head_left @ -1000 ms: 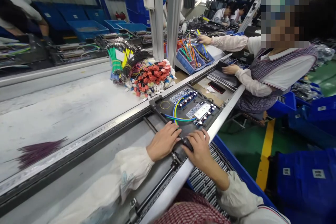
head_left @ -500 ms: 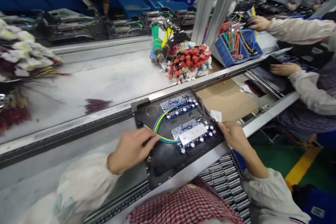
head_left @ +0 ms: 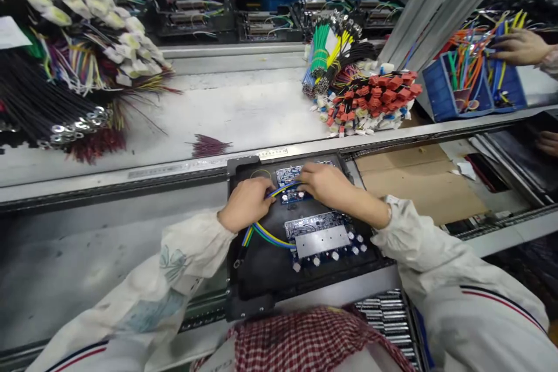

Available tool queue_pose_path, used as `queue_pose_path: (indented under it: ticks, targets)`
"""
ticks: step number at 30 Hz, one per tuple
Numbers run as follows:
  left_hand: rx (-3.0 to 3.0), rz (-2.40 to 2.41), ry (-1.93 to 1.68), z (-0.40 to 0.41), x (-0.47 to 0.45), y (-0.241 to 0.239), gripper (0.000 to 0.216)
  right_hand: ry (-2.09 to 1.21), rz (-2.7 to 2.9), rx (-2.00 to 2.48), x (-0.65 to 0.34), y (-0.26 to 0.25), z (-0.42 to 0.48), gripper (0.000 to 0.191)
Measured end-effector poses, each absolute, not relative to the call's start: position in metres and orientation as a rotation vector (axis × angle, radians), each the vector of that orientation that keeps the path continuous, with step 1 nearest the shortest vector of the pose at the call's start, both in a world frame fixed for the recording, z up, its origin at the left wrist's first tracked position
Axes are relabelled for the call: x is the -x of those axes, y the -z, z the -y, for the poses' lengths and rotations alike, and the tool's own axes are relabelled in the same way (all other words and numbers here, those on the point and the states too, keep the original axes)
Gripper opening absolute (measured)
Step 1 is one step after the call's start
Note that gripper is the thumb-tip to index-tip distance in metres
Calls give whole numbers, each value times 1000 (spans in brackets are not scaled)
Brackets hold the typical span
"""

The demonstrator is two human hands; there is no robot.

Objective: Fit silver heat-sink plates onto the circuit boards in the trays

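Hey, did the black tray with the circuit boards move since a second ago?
Yes, the black tray slid left, farther from the silver post behind the bench rail.

bare left hand and right hand; cream sleeve covers gathered at the wrists, the left printed with grey-blue leaves; navy and red stripes on white upper sleeves; a red-and-white checked garment.

Black tray across metal rails
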State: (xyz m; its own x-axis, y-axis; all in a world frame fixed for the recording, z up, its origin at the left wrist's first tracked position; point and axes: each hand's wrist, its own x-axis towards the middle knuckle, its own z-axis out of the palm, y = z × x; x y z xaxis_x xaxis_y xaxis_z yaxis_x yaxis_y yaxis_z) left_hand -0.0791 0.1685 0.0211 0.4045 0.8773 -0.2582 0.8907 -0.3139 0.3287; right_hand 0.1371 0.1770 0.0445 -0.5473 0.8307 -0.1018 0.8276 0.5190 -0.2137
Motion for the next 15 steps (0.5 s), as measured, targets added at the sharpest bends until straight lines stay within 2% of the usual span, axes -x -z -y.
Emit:
queue_pose_path:
  ticks: [10, 15]
  targets:
    - [-2253, -1576, 101, -179, 72, -17, 7, -256, 2983, 1459, -106, -21, -193, 25]
    - [-2296, -1549, 81, -179, 73, -13, 18, -212, 3003, 1444, -99, -21, -190, 28]
